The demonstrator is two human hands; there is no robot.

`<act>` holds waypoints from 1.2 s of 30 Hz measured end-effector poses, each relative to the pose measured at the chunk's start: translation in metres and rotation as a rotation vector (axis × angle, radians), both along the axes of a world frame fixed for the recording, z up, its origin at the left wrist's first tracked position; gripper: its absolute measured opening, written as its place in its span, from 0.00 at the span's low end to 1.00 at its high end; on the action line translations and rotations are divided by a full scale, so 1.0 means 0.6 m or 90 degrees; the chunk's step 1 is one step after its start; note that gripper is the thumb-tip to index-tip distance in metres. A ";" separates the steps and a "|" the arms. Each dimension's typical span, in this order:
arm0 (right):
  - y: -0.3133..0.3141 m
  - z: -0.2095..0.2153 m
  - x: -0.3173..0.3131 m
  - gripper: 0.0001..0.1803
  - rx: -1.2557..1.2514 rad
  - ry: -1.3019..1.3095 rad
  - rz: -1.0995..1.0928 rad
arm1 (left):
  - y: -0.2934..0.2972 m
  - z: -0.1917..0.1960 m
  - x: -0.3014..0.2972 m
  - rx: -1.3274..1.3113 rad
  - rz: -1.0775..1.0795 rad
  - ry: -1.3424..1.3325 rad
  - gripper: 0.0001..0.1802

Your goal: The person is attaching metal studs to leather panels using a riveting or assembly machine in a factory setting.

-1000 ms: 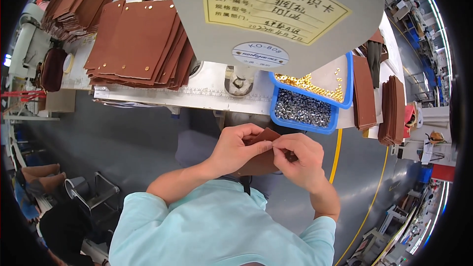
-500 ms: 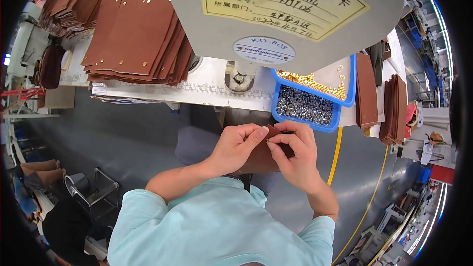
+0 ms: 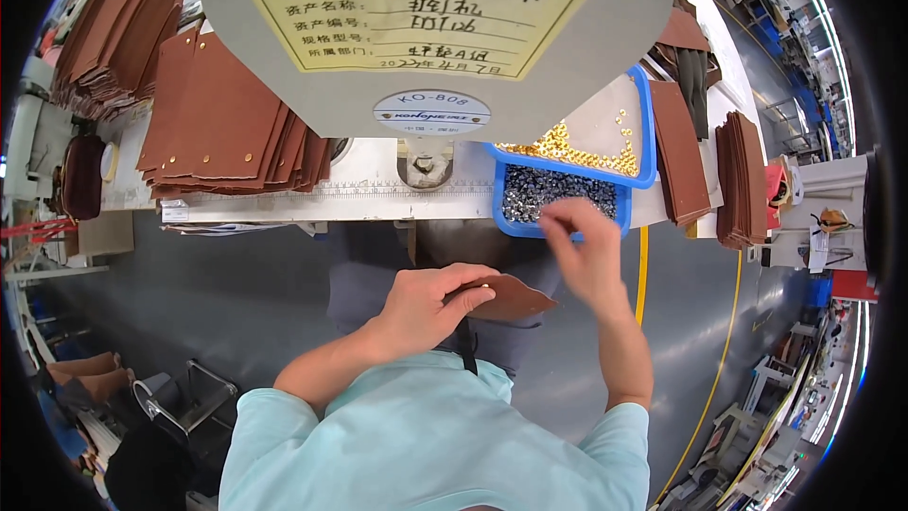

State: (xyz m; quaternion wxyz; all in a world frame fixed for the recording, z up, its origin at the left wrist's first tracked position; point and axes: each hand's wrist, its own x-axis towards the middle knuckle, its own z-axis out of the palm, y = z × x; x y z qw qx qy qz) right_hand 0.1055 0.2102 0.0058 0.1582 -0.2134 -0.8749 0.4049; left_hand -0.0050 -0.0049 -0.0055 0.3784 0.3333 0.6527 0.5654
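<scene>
You hold a small brown leather piece [image 3: 506,299] in your left hand [image 3: 430,303], close in front of your chest; the fingers curl over its left part and pinch it, while its right end sticks out free toward your other hand. Your right hand [image 3: 588,251] is off the leather piece, just up and to the right of it, raised to the near edge of a blue tray of silver rivets [image 3: 558,194]. Its fingers are bunched together and point down at the tray's rim; you cannot tell from here whether they already pinch a rivet.

Just beyond that tray, touching it, is a second blue tray with gold rivets [image 3: 577,147]. Both rest on the white worktable [image 3: 378,194] past your hands. Beyond your left hand a fanned stack of brown leather panels [image 3: 227,123] lies on the table, and more brown stacks [image 3: 104,38] lie farther left. To the right of your right hand, narrow brown strips [image 3: 681,151] and another pile [image 3: 742,180] lie at the table's end. A grey machine head with a yellow label [image 3: 426,28] hangs over the table, above both hands.
</scene>
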 end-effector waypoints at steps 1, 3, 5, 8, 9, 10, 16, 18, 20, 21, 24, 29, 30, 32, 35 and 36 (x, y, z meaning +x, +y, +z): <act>0.018 -0.007 -0.004 0.08 0.081 -0.031 -0.032 | -0.002 -0.007 0.003 0.031 -0.002 0.099 0.13; 0.034 -0.026 -0.007 0.08 0.113 -0.049 -0.033 | -0.003 -0.020 0.006 0.062 -0.004 0.200 0.12; 0.046 -0.044 -0.010 0.09 0.142 -0.069 -0.032 | -0.002 -0.031 0.012 0.150 0.015 0.436 0.11; 0.055 -0.061 -0.014 0.07 0.265 -0.040 0.003 | 0.004 -0.041 0.007 0.247 0.016 0.549 0.12; 0.055 -0.063 -0.015 0.06 0.281 -0.042 -0.010 | 0.006 -0.041 0.004 0.335 0.037 0.600 0.12; 0.055 -0.065 -0.016 0.05 0.297 -0.045 -0.023 | 0.002 -0.037 0.001 0.339 0.015 0.626 0.13; 0.051 -0.054 -0.020 0.03 0.337 -0.039 -0.012 | 0.003 -0.030 -0.007 0.442 0.028 0.614 0.13; 0.052 -0.059 -0.018 0.03 0.335 -0.030 -0.014 | 0.005 -0.038 -0.006 0.456 0.039 0.594 0.12; 0.051 -0.059 -0.016 0.03 0.334 -0.021 -0.016 | 0.006 -0.046 -0.005 0.471 0.051 0.573 0.11; 0.048 -0.057 -0.017 0.04 0.292 -0.038 -0.030 | 0.006 -0.048 -0.005 0.459 0.053 0.564 0.11; 0.053 -0.060 -0.014 0.06 0.266 -0.043 -0.023 | 0.005 -0.049 -0.004 0.447 0.048 0.549 0.13; 0.054 -0.064 -0.013 0.05 0.305 -0.031 -0.002 | 0.001 -0.031 -0.013 0.453 0.013 0.564 0.14; 0.050 -0.060 -0.013 0.06 0.279 0.011 -0.020 | -0.003 -0.035 -0.013 0.453 0.010 0.565 0.13; 0.039 -0.046 -0.010 0.06 0.251 0.050 -0.038 | -0.004 -0.042 -0.012 0.453 0.007 0.564 0.12; 0.011 -0.008 0.004 0.06 0.048 0.089 -0.055 | -0.007 -0.049 -0.009 0.470 0.017 0.570 0.12; -0.001 0.006 0.013 0.05 -0.208 0.057 0.001 | -0.007 -0.049 -0.010 0.480 0.007 0.561 0.12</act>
